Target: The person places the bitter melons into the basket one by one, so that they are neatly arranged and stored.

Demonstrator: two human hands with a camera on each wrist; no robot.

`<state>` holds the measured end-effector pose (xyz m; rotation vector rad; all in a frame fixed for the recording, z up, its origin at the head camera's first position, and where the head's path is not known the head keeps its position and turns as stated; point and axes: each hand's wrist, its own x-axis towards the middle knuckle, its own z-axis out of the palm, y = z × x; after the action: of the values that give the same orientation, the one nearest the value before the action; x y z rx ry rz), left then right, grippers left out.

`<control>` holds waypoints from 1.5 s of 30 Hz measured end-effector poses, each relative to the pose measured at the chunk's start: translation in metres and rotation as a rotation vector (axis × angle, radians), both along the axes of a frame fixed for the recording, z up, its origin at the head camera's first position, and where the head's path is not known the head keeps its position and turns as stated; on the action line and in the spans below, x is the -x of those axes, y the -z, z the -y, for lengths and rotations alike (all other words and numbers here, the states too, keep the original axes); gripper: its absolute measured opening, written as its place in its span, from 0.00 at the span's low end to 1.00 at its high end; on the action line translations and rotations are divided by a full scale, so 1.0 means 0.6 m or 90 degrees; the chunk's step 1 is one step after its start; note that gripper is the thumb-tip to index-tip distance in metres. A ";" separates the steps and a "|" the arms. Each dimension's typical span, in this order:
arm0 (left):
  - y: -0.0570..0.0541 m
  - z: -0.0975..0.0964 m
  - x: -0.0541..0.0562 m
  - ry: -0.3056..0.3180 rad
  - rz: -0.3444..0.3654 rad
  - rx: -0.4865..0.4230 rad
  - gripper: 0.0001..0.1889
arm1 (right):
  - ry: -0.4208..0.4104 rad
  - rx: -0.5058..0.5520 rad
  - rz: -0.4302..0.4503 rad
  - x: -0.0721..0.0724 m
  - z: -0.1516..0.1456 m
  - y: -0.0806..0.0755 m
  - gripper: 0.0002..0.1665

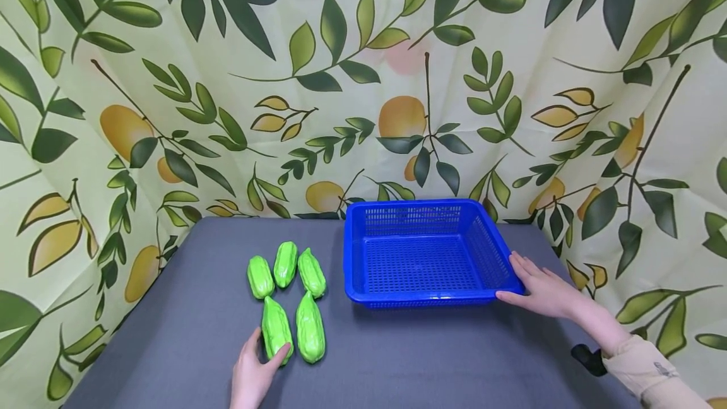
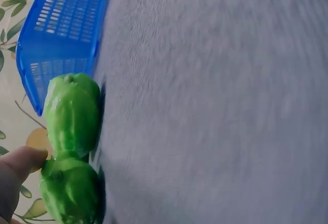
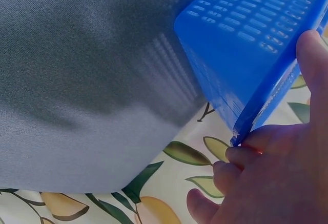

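Note:
Several glossy, ridged green vegetables, like bitter melons, lie on the grey table left of a blue plastic basket [image 1: 431,296]. My left hand [image 1: 254,368] holds the near-left bitter melon [image 1: 276,327], its thumb on one side and fingers on the other. Beside it lies another bitter melon [image 1: 310,331]; three smaller ones, including the middle one [image 1: 286,264], sit behind. In the left wrist view my thumb [image 2: 31,160] touches a bitter melon [image 2: 70,188]. My right hand [image 1: 545,292] grips the basket's near right corner. The right wrist view shows my thumb [image 3: 311,49] at its rim.
A grey cloth covers the table [image 1: 409,358]. Behind and at both sides hangs a curtain [image 1: 352,106] printed with leaves and fruit. A small black object [image 1: 589,360] shows by the right sleeve [image 1: 642,365]. The basket's perforated floor is bare.

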<state>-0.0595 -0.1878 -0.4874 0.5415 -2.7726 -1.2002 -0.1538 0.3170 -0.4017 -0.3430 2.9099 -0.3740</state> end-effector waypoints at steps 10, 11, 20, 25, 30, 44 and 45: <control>0.008 -0.006 0.007 -0.027 -0.019 -0.083 0.44 | 0.004 -0.003 -0.001 0.003 -0.001 -0.004 0.62; 0.010 -0.006 0.007 -0.029 -0.021 -0.092 0.44 | 0.003 -0.002 -0.001 0.002 -0.001 -0.004 0.63; 0.023 -0.007 -0.002 -0.081 -0.052 -0.216 0.43 | 0.000 0.000 0.005 -0.003 0.007 -0.002 0.63; 0.014 -0.004 -0.003 -0.099 -0.067 -0.254 0.42 | 0.001 0.002 0.006 -0.002 0.006 -0.002 0.62; -0.010 0.003 0.004 -0.102 -0.075 -0.291 0.44 | 0.000 0.004 0.006 -0.001 0.004 -0.002 0.62; -0.045 0.002 0.014 -0.088 -0.129 -0.353 0.40 | 0.005 0.036 0.031 0.001 0.002 -0.003 0.63; -0.049 0.001 0.016 -0.084 -0.135 -0.354 0.39 | 0.005 0.036 0.031 0.001 0.001 -0.003 0.62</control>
<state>-0.0693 -0.1885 -0.4580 0.5770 -2.1783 -1.8733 -0.1543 0.3163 -0.3996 -0.3258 2.8591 -0.4590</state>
